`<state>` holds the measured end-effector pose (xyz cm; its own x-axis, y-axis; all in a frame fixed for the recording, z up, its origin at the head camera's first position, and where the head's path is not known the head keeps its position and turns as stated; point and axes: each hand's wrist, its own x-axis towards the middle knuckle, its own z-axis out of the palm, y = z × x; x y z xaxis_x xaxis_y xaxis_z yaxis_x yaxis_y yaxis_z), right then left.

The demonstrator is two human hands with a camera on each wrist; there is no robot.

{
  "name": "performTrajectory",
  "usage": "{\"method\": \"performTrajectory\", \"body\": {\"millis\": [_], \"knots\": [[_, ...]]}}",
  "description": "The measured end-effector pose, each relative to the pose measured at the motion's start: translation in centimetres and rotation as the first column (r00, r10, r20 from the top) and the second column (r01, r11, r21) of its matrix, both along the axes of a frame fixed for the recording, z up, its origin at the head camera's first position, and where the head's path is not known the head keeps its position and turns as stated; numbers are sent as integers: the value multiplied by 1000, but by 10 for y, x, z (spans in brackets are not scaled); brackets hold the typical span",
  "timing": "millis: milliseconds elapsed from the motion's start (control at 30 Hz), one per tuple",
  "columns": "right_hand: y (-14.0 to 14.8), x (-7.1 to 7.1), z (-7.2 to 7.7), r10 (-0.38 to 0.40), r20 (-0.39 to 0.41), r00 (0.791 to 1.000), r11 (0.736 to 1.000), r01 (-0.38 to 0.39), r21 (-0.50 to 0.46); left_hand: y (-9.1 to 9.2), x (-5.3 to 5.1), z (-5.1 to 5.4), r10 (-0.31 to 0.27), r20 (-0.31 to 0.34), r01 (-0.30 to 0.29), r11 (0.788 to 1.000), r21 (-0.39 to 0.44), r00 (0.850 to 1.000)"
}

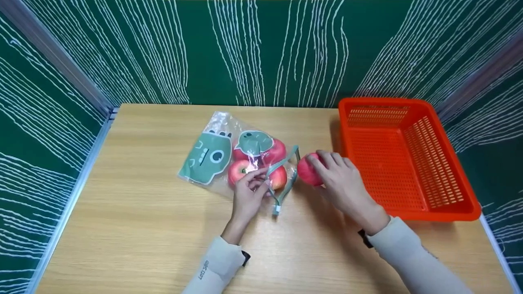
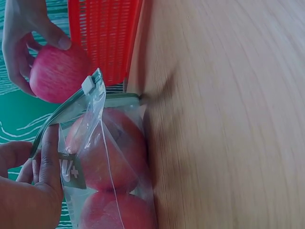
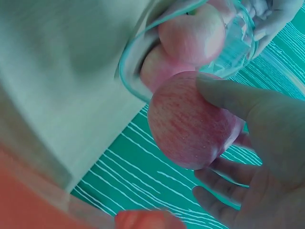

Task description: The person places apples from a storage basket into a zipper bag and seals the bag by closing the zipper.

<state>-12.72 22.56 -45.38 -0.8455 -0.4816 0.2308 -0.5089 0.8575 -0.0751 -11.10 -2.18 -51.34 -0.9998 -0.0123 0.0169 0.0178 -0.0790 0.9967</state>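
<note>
Fingers of the right hand [image 1: 343,185] curl round a round red apple [image 1: 309,170], close by the green zip rim [image 2: 59,113] of a clear plastic bag [image 1: 206,157] with green cartoon print; whether they touch is unclear. The left hand [image 1: 248,196] pinches that rim, red apples [image 1: 278,151] lying inside the bag on a pale wooden table [image 1: 130,183], an orange-red plastic basket [image 1: 425,214] to the right.

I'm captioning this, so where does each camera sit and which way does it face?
Head: worn on the head, facing forward and down at the table, bag and basket; left hand, right hand and sleeves show.
Left wrist: worn there, facing the open bag; left hand close, right hand beyond.
Right wrist: worn there, facing the held apple and bag; right hand close, part of left hand beyond.
Both wrist views share that apple and the bag.
</note>
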Motion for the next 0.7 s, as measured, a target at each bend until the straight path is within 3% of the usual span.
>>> {"method": "performTrajectory", "body": {"millis": [300,700], "knots": [[-16,3,-22,-50,63,997,998,52,-25,1,1,1,9,16,-9,1000,3,1000],[-33,4,-37,-94,24,995,992,96,-78,3,1,0,6,-20,-6,1000,-2,1000]]}}
